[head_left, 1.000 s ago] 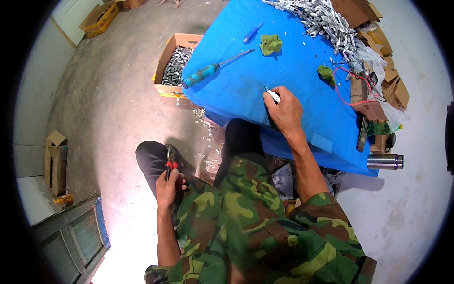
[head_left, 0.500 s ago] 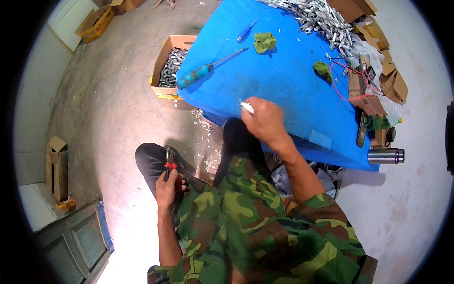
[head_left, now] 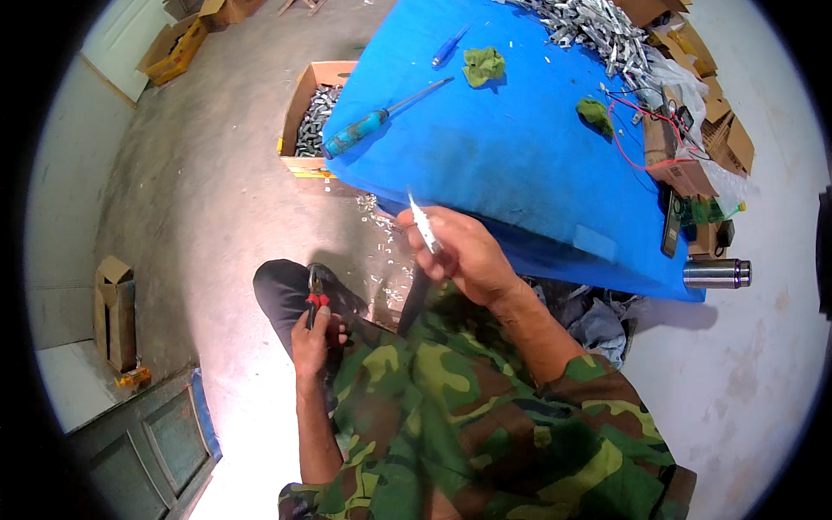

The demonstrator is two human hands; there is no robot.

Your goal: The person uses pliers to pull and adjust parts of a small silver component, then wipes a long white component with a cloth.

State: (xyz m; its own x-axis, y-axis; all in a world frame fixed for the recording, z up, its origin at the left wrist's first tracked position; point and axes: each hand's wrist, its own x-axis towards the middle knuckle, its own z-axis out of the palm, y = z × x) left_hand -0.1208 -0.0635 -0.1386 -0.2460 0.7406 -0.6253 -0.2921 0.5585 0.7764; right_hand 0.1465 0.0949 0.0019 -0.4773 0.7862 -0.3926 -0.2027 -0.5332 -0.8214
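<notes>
My right hand (head_left: 465, 251) is closed round a slim, whitish metal piece (head_left: 423, 227) with a narrow tip, held in the air by the near edge of the blue-covered table (head_left: 520, 156). The piece is slightly blurred, so its exact kind is unclear. Above my left thigh, my left hand (head_left: 314, 341) grips red-and-black pliers (head_left: 317, 300), their jaws pointing away from me. On the table lie a large turquoise-handled screwdriver (head_left: 357, 132), a smaller blue screwdriver (head_left: 449, 45) and a crumpled green cloth (head_left: 484, 67).
A heap of silvery metal pieces (head_left: 598, 35) covers the table's far right. Beyond its left edge stands a carton (head_left: 299, 113) of small metal parts. White scraps (head_left: 381, 251) litter the floor. A steel flask (head_left: 718, 274), a phone (head_left: 671, 224) and red wire (head_left: 617, 143) lie at right.
My right hand has drawn back from the tabletop toward me and turned, bringing the whitish piece into fuller view. My left hand still holds the pliers in nearly the same place.
</notes>
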